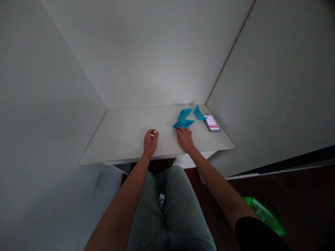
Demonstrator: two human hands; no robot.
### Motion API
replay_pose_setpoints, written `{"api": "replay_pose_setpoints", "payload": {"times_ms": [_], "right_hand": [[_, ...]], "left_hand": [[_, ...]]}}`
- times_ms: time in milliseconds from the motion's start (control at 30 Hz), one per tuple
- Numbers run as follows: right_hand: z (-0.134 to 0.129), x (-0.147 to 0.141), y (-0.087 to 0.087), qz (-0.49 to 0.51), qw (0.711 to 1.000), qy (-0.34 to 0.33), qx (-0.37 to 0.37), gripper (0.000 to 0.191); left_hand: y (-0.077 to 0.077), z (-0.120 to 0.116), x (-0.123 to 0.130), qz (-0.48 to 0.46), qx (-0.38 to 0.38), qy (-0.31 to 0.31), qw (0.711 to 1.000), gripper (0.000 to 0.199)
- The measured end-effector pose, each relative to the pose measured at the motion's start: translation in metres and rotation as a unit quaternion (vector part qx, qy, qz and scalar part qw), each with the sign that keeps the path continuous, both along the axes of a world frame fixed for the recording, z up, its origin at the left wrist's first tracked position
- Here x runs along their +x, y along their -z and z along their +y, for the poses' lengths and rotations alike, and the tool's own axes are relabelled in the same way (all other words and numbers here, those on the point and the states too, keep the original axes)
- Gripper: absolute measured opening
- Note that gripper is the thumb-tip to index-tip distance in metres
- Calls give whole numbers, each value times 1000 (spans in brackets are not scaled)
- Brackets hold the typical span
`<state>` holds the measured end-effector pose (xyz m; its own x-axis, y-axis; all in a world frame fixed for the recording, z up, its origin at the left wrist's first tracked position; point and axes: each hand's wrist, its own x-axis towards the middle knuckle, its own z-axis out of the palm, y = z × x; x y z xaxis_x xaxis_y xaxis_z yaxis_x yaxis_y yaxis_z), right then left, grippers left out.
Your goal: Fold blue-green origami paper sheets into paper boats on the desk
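Three folded blue paper shapes, like boats, lie at the right part of the white table. The nearest blue paper boat (184,123) is touched along its front edge by the fingertips of my right hand (185,139). Just behind it lies a second blue boat (184,113), and a third blue boat (198,113) sits farther right, its tip beside a phone. My left hand (151,140) rests over the table left of the boats, fingers loosely curled and apart, with nothing in it.
The white table (120,136) stands between a back wall and side walls. A phone (212,122) with a blurred screen lies near its right edge. A green container (267,214) is on the dark floor at lower right.
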<state>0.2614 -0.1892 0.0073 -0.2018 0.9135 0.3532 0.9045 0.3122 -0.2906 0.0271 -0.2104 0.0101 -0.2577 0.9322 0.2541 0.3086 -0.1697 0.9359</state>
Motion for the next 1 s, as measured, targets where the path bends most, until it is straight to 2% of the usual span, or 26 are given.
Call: {"api": "replay_pose_setpoints", "payload": {"times_ms": [100,167,267,367,467,667,800,933,1000], "right_hand": [[-24,-33,-1,-22,984,-179,2,35],[-34,-46,-3,-19,964,-266,-3,32],[-37,-49,-5,18,939,-343,-18,28],[-31,-44,-5,87,921,-379,-27,25],[-24,-39,-1,175,917,-356,-31,21],[-11,-39,10,280,947,-152,-34,21],[-4,-46,12,283,954,-85,-57,29],[6,-52,8,254,964,-21,-70,28],[12,-53,7,241,967,-17,-77,28]], "left_hand": [[-1,-2,2,59,17,-79,995,43],[-4,-3,4,111,14,-129,985,45],[-8,-5,5,155,-14,-115,981,47],[-12,-6,6,180,-37,-93,979,47],[-16,-6,7,198,-51,-74,976,36],[-20,-6,7,194,-76,-49,977,17],[-20,-6,7,184,-54,-45,980,10],[-17,-5,5,173,-24,-19,984,19],[-15,-4,3,168,-18,8,986,25]]}}
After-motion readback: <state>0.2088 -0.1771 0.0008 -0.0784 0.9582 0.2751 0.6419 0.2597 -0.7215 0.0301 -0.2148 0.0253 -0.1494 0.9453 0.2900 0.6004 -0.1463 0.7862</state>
